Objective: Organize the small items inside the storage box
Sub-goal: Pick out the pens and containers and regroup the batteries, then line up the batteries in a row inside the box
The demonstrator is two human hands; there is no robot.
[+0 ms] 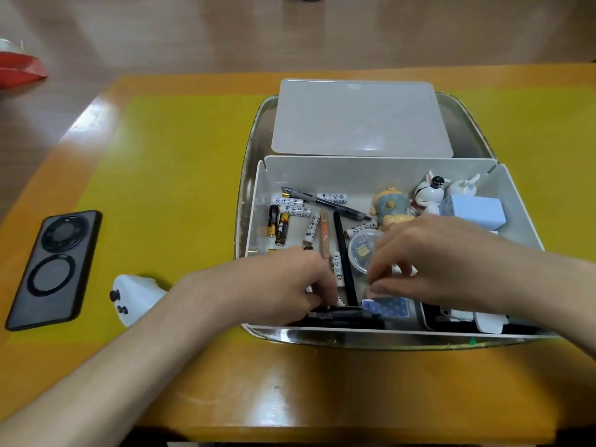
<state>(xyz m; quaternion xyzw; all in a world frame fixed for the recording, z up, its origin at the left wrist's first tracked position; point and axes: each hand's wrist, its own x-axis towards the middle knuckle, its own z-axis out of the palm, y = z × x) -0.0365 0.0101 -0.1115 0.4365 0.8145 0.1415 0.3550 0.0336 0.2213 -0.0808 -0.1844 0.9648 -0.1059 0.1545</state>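
A white storage box [361, 171] stands open in a metal tray. Inside lie several white batteries [292, 201], two black-and-gold batteries [278, 222], a grey pen [325, 203], a black pen [342, 253], a clear round cup [362, 250], small figurines [425, 195], a pale blue block [474, 211] and a blue starred card box [388, 308]. My left hand [283, 285] reaches into the box's near left part, fingers curled down onto a black pen-like item [338, 314]. My right hand [435, 259] hovers over the near middle, fingertips touching the top of the card box.
The box lid [359, 119] lies flat in the metal tray [254, 137] behind the box. A black phone [54, 269] lies at the table's left, with a white gadget [135, 298] beside my left forearm. A red object [19, 67] sits off the table, far left.
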